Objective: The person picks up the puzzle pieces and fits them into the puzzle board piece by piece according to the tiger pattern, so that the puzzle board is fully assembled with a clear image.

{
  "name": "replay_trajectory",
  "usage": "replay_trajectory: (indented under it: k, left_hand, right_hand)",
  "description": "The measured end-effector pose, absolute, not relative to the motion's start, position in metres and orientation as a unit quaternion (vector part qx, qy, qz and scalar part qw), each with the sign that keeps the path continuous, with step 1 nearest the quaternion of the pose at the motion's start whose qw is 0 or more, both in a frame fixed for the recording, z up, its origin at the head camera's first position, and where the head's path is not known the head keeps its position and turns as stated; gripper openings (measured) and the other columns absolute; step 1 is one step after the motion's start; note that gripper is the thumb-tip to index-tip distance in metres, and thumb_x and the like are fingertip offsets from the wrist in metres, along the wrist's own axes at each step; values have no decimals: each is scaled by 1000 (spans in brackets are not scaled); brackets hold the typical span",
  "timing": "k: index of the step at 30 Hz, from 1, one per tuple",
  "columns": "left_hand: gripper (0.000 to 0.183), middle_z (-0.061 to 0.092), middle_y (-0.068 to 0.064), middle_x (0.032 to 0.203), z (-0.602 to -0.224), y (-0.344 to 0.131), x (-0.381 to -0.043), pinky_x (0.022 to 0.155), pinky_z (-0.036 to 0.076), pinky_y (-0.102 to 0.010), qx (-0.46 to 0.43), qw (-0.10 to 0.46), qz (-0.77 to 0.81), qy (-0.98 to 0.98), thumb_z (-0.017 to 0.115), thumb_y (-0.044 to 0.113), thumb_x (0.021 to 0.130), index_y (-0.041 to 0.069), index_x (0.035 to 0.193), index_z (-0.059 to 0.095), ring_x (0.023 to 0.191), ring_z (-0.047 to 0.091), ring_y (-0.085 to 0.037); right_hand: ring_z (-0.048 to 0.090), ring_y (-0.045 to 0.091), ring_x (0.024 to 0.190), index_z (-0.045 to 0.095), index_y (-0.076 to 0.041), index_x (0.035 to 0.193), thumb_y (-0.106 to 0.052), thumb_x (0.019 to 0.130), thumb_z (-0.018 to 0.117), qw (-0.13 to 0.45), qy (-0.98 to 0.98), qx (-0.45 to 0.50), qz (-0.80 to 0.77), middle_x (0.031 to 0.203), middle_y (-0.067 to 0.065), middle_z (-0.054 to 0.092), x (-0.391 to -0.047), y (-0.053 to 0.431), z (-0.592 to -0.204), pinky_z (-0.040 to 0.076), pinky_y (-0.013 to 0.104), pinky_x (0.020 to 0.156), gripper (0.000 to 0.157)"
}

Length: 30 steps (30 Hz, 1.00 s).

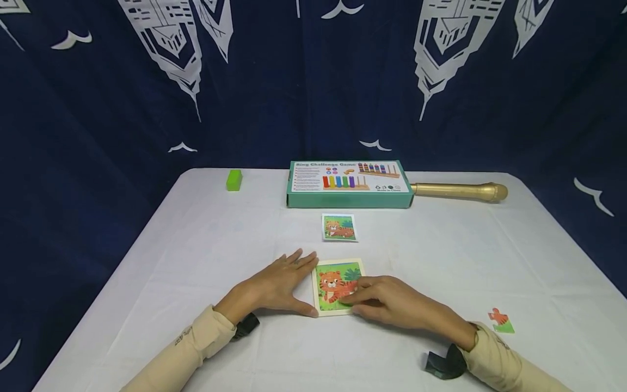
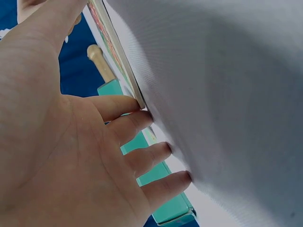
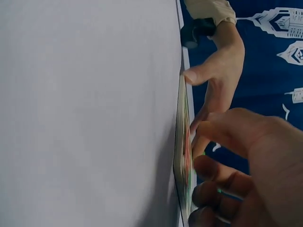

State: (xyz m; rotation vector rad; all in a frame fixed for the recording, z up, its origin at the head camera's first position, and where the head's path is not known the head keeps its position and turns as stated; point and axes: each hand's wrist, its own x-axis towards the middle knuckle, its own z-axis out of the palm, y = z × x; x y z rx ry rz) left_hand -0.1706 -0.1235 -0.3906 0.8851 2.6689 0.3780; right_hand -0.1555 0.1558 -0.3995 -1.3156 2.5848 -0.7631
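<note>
A square tiger puzzle (image 1: 334, 284) in a pale frame lies flat on the table between my hands. My left hand (image 1: 279, 284) rests beside its left edge, fingers spread and nearly straight; in the left wrist view a fingertip touches the frame (image 2: 127, 71). The right hand (image 1: 394, 300) reaches over the puzzle's lower right part, fingertips at the picture and hiding that corner. In the right wrist view, a gap shows between its thumb and loosely bent fingers (image 3: 227, 177), with nothing visible between them. One loose puzzle piece (image 1: 502, 320), orange and green, lies near the right sleeve.
Behind the puzzle lies a small tiger picture card (image 1: 339, 227). Farther back are a teal Ring Challenge Game box (image 1: 350, 200), a gold-coloured rod (image 1: 455, 191) against its right side, and a green block (image 1: 234, 180). A dark blue patterned cloth (image 1: 303, 81) hangs behind the table.
</note>
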Motion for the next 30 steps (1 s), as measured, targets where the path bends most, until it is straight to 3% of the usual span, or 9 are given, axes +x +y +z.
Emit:
replay_trajectory:
  k: [5,9,12,16,21,25,30]
  left_hand:
    - [109,18,0,160,-392,-123,-171,118,15,-47,308,150,141,929,70,67,71,14,153,23,147,9,-27]
    - [103,17,-2,160,-392,-123,-171,117,13,-53,315,152,159,923,72,64,72,24,154,24,147,9,-31]
    - [94,16,-3,160,-390,-124,-170,116,13,-56,324,156,161,919,72,62,73,32,151,30,146,8,-35]
    - [85,18,-2,160,-389,-124,-169,115,14,-58,331,157,151,918,71,62,75,34,147,38,146,8,-37]
    - [82,20,-1,160,-389,-125,-168,115,14,-56,330,161,146,919,69,63,76,35,147,39,146,9,-36]
    - [82,19,-1,160,-389,-125,-168,116,13,-56,329,162,149,918,69,63,76,35,147,38,147,8,-35]
    - [83,19,-2,160,-389,-124,-169,116,13,-56,329,164,149,918,69,63,76,34,147,38,147,8,-35]
  right_hand:
    - [52,1,79,68,-26,119,-30,93,63,18,885,-385,-262,93,-19,57,-156,173,-393,48,22,69,27]
    - [53,3,98,69,-25,116,-26,90,68,-27,907,-347,-239,105,-17,59,-156,194,-394,51,31,83,27]
    - [53,9,109,69,-24,118,-25,88,71,-28,921,-314,-229,113,-13,59,-155,214,-394,50,40,90,30]
    - [54,15,109,67,-23,118,-28,87,71,-22,937,-272,-219,115,-10,59,-150,244,-392,49,44,89,31]
    - [57,17,102,67,-21,114,-36,82,75,-24,949,-241,-201,109,-10,60,-141,284,-388,50,40,83,35]
    - [57,21,97,65,-16,111,-42,74,79,20,963,-187,-195,105,-2,60,-133,316,-388,50,37,79,47]
    - [51,5,86,62,-13,109,-38,69,83,54,967,-150,-200,96,1,55,-121,348,-397,48,24,71,52]
